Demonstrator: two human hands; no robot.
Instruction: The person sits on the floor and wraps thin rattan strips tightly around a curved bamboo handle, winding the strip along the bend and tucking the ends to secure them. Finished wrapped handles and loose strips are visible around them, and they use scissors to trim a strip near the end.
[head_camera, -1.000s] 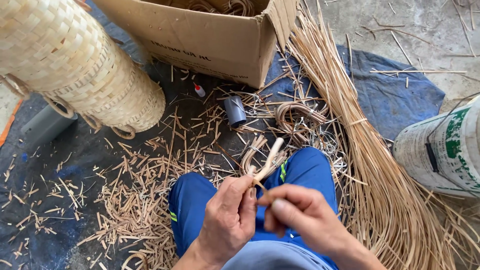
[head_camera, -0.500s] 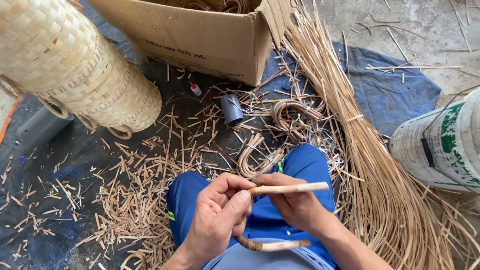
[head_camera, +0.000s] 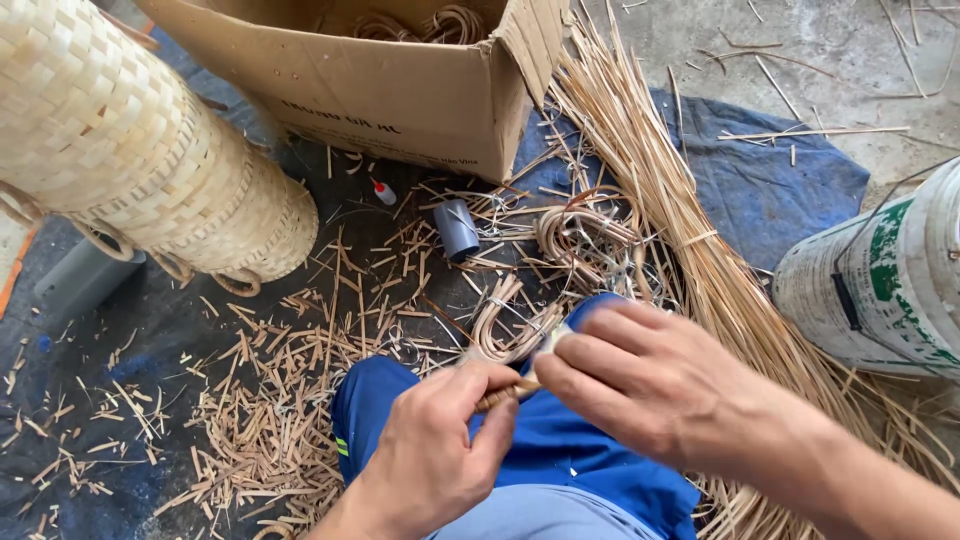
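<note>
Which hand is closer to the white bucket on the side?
Right. The right hand is over the blue-clad knee, on the same side as the white bucket, though clear of it. The left hand sits farther off, across the cane piece both hands grip.

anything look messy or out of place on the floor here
Yes: short cane offcuts lie strewn over the dark tarp, and the woven basket stack lies tipped on its side. Both hands pinch a cane strip.
</note>
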